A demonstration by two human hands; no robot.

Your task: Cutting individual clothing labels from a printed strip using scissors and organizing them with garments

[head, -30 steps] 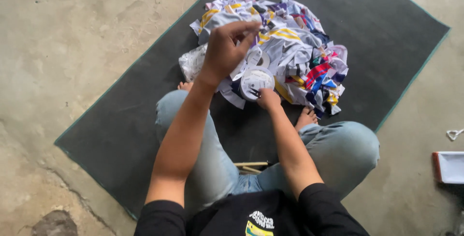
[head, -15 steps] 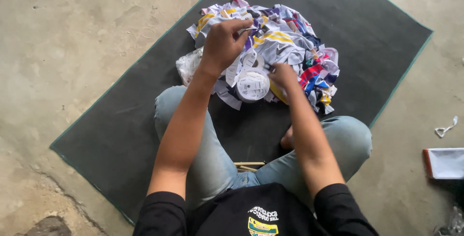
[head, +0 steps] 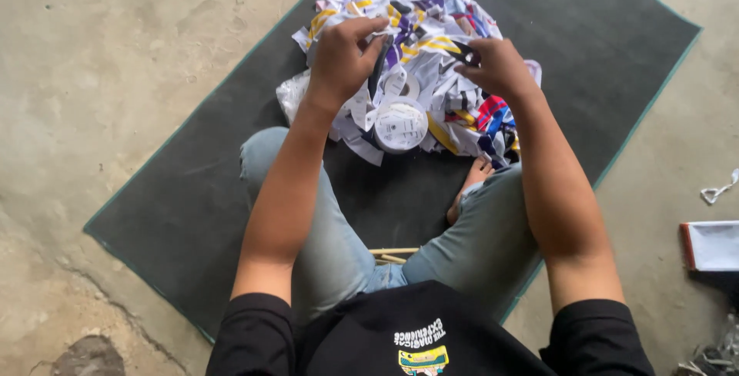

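Observation:
I sit cross-legged on a dark green mat (head: 192, 191) with a heap of colourful printed scraps (head: 439, 33) in front of my knees. My left hand (head: 342, 56) rests on the heap's left side, its fingers closed around a dark strip among the scraps. On the right side of the heap, my right hand (head: 499, 68) pinches a small dark piece at its fingertips. A white roll (head: 400, 125) lies at the near edge of the heap, below and between both hands. My bare foot (head: 471, 183) shows under the heap.
Bare concrete floor (head: 100, 53) surrounds the mat. A white box with a red edge (head: 712, 245) and a white scrap (head: 720, 189) lie on the floor at the right. Thin wooden sticks (head: 394, 254) lie between my legs.
My right hand has lifted from beside the white roll up onto the right of the heap. The left hand has stayed on the heap.

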